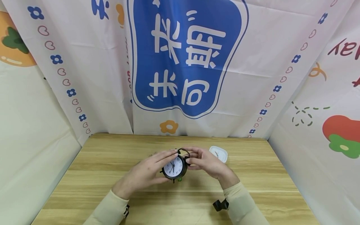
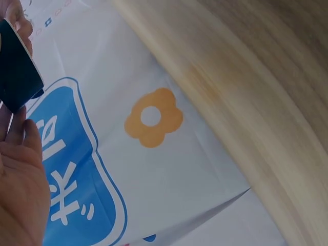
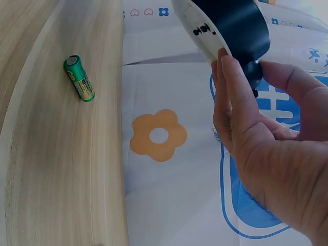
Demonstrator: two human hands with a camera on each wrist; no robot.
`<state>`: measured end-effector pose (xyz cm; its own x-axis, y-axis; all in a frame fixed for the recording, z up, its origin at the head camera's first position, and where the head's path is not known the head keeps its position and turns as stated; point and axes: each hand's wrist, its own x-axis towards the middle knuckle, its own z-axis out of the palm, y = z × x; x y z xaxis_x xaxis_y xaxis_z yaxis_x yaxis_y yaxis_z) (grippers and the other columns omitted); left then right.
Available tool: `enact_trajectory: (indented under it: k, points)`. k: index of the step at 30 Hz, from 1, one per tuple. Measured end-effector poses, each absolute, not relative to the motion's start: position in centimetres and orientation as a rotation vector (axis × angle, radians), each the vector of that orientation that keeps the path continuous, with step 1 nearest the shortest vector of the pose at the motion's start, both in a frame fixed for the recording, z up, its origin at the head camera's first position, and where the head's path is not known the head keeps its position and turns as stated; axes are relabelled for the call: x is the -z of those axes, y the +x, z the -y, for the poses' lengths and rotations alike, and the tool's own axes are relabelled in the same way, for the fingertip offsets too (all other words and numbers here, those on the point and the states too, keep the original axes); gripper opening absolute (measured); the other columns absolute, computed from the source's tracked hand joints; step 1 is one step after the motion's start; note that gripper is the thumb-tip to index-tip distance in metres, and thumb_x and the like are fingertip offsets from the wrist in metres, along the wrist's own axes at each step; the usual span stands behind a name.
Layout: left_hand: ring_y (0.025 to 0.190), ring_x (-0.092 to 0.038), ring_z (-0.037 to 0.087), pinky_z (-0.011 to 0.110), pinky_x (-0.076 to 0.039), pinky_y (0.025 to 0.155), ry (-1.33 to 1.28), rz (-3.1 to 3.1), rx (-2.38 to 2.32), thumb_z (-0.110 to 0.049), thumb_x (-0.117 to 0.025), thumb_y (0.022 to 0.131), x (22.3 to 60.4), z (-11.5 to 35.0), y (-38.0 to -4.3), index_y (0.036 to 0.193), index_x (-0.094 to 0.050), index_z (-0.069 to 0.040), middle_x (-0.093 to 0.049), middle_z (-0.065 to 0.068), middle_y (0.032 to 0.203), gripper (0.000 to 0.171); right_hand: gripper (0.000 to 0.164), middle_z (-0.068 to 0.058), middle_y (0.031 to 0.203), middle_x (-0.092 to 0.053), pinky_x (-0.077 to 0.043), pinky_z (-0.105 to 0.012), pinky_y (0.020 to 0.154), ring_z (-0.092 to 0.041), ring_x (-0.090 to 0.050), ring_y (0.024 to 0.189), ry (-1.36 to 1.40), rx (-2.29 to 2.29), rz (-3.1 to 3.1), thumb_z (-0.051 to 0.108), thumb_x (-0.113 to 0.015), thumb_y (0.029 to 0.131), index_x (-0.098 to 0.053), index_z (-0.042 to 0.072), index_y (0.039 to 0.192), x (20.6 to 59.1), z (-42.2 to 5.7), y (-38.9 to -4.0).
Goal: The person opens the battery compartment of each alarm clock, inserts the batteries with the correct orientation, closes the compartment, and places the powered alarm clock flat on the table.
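A black twin-bell alarm clock [image 1: 173, 166] with a white dial is held between both hands above the table, tilted so its dial shows in the head view. My left hand [image 1: 144, 170] grips it from the left, fingers along the upper rim and thumb low down. From the other side my right hand [image 1: 206, 161] pinches it near a bell and the handle. In the right wrist view the clock's dark casing [image 3: 236, 25] and pale back show, with fingertips against the back. A green battery [image 3: 79, 78] lies on the table, mostly hidden behind the clock in the head view.
A small white rounded-square dish [image 1: 218, 153] with something tiny in it stands behind my right hand. The wooden table [image 1: 107, 175] ends at a printed cloth backdrop [image 1: 239, 103], with cloth walls on both sides.
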<state>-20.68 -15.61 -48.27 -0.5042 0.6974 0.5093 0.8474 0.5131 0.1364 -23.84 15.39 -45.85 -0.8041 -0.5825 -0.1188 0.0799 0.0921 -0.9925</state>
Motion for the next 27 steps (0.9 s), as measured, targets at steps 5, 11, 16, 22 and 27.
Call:
enact_trajectory:
  k: [5,11,16,22,27]
  points:
    - [0.153,-0.071,0.029,0.055,-0.064,0.125,-1.283,2.39,0.525,-0.032,-0.109,0.086,48.5,15.4,-20.7,0.172,-0.059,-0.014,-0.065,0.01,0.173,0.1,0.068,-0.032,0.156,-0.07,-0.07,-0.046,0.115,-0.019,-0.077,0.131,-0.51,1.722,-1.897,0.007,-0.068,0.116,-0.042,-0.006,0.177,45.9,-15.5,-23.8]
    - [0.149,-0.073,0.032,0.053,-0.066,0.122,-1.278,2.366,0.517,-0.03,-0.112,0.08,48.8,15.4,-20.8,0.169,-0.061,-0.011,-0.068,0.013,0.169,0.104,0.066,-0.039,0.16,-0.065,-0.069,-0.046,0.118,-0.025,-0.077,0.134,-0.525,1.699,-1.927,0.007,-0.066,0.118,-0.041,-0.006,0.178,46.2,-15.5,-23.8]
    - [0.147,-0.074,0.033,0.052,-0.068,0.119,-1.272,2.369,0.509,-0.027,-0.112,0.08,48.9,15.6,-20.9,0.169,-0.061,-0.01,-0.069,0.015,0.168,0.104,0.063,-0.039,0.159,-0.065,-0.069,-0.044,0.118,-0.025,-0.078,0.132,-0.529,1.693,-1.961,0.005,-0.064,0.119,-0.042,-0.006,0.177,46.4,-15.4,-23.9]
    - [0.148,-0.073,0.034,0.045,-0.069,0.118,-1.227,2.427,0.555,-0.018,-0.112,0.08,48.6,16.2,-21.2,0.169,-0.062,-0.01,-0.068,0.016,0.169,0.103,0.058,-0.038,0.158,-0.065,-0.068,-0.042,0.119,-0.037,-0.077,0.138,-0.542,1.687,-2.032,0.008,-0.063,0.12,-0.047,-0.01,0.172,46.5,-15.6,-24.1]
    - [0.151,-0.071,0.037,0.048,-0.067,0.121,-1.134,2.528,0.571,-0.017,-0.11,0.082,48.9,17.0,-21.6,0.17,-0.061,-0.01,-0.064,0.016,0.173,0.101,0.058,-0.037,0.16,-0.066,-0.065,-0.049,0.124,-0.048,-0.072,0.147,-0.552,1.654,-2.092,0.017,-0.064,0.122,-0.05,-0.011,0.17,46.6,-15.8,-24.2]
